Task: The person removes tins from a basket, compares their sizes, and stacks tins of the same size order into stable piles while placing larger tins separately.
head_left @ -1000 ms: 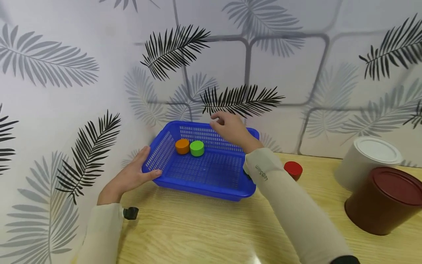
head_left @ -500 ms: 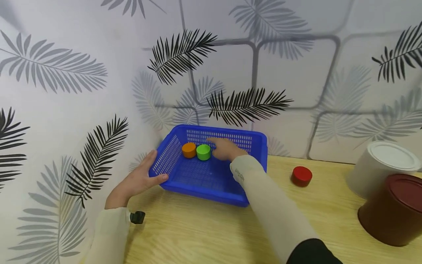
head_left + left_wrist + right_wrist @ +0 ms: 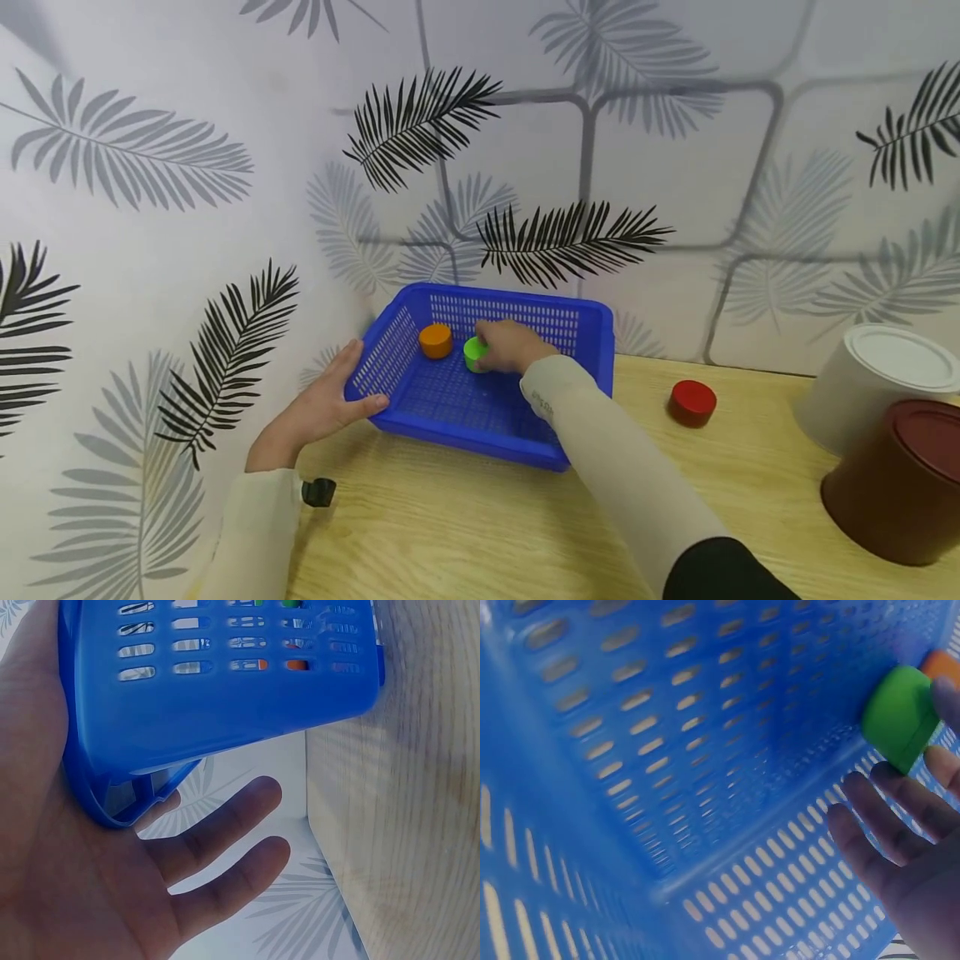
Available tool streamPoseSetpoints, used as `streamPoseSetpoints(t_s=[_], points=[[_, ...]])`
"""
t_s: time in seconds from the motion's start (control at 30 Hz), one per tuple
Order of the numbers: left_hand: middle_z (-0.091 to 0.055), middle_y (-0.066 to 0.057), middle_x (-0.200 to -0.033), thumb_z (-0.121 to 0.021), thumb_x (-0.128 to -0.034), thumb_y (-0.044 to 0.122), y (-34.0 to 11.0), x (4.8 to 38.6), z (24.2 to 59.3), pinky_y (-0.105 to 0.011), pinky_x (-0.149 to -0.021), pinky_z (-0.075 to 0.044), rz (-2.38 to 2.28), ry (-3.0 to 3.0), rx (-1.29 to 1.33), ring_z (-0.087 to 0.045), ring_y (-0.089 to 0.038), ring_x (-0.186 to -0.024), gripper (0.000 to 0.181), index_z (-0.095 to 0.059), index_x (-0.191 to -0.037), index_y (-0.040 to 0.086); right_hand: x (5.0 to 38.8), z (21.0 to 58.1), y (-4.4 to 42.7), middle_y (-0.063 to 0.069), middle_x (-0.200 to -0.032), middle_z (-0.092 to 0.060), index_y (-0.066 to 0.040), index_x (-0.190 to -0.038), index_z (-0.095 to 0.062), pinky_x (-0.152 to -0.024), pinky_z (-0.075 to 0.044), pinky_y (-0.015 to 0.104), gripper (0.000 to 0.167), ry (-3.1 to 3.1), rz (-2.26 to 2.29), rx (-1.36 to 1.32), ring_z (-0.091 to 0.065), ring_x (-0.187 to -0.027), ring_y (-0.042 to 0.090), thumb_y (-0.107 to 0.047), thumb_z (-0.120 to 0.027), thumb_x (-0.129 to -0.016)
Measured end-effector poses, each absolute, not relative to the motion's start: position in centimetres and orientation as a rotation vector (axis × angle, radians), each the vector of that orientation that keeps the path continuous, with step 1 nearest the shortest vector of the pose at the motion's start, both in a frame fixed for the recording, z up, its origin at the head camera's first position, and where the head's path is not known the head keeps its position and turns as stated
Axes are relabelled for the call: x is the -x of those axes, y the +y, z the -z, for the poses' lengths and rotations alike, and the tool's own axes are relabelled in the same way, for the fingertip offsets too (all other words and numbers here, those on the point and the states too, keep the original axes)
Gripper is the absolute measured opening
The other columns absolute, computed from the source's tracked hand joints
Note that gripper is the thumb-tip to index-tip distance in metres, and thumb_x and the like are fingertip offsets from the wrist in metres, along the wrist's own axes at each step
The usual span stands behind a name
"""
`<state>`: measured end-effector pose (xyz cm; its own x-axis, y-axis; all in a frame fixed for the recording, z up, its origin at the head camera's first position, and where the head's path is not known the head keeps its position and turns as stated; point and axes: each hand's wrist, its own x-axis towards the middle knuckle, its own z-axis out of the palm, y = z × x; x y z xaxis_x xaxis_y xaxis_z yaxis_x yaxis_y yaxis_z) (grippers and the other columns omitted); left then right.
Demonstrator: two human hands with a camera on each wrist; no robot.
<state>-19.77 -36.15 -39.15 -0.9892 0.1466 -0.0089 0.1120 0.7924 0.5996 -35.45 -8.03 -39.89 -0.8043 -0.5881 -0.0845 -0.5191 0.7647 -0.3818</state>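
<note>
A blue slotted plastic basket (image 3: 472, 437) stands on the wooden table. My left hand (image 3: 318, 412) rests against its left end, thumb along the near corner; in the left wrist view the fingers (image 3: 232, 889) are spread straight below the rim. Inside the basket, my right hand (image 3: 513, 346) holds a short green cylinder (image 3: 472, 356) between thumb and fingertips. The right wrist view shows the green cylinder (image 3: 898, 712) at those fingers, partly covered by them. An orange cylinder (image 3: 436, 341) of like shape sits to its left, near the basket's far left corner.
A red short cylinder (image 3: 692, 404) lies on the table right of the basket. Further right stand a white lidded tub (image 3: 873, 387) and a brown lidded tub (image 3: 892, 492). A leaf-patterned wall (image 3: 652, 308) rises behind and to the left.
My right hand has come down from above the basket's far rim to the green cylinder, which has shifted slightly right and away from the orange one. The left hand stays at the basket.
</note>
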Motion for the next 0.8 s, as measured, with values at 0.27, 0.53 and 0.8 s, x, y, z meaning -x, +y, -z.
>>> streamPoseSetpoints(t_s=[0.27, 0.53, 0.8], points=[[0.001, -0.015, -0.168, -0.068, -0.0907, 0.058, -36.2, 19.7, 39.2, -0.066, -0.116, -0.007, -0.988, 2.93, -0.207, 0.002, -0.04, -0.152, 0.11, -0.001, -0.163, 0.01, 35.3, 39.1, -7.8, 0.016, -0.137, -0.057, -0.002, -0.148, -0.047, -0.094, -0.049, 0.039, 0.07, 2.749, 0.778, 0.768, -0.057, -0.108, 0.027, -0.02, -0.077, -0.087], [0.001, -0.015, -0.168, -0.067, -0.0912, 0.058, -35.9, 19.7, 39.5, -0.066, -0.116, -0.008, -0.988, 2.934, -0.224, 0.002, -0.04, -0.152, 0.109, -0.002, -0.163, 0.01, 34.1, 36.4, -5.6, 0.016, -0.123, -0.057, -0.001, -0.138, -0.055, -0.083, -0.051, 0.038, 0.057, 2.68, 1.198, 0.747, -0.056, -0.098, 0.026, -0.023, -0.074, -0.09], [0.002, -0.014, -0.169, -0.066, -0.0913, 0.059, -36.1, 19.9, 39.5, -0.068, -0.115, -0.008, -0.987, 2.936, -0.231, 0.003, -0.039, -0.152, 0.109, -0.001, -0.163, 0.011, 31.2, 32.3, -2.0, 0.014, -0.13, -0.057, -0.007, -0.148, -0.047, -0.088, -0.053, 0.042, 0.065, 2.634, 1.434, 0.775, -0.058, -0.112, 0.029, -0.026, -0.075, -0.092]])
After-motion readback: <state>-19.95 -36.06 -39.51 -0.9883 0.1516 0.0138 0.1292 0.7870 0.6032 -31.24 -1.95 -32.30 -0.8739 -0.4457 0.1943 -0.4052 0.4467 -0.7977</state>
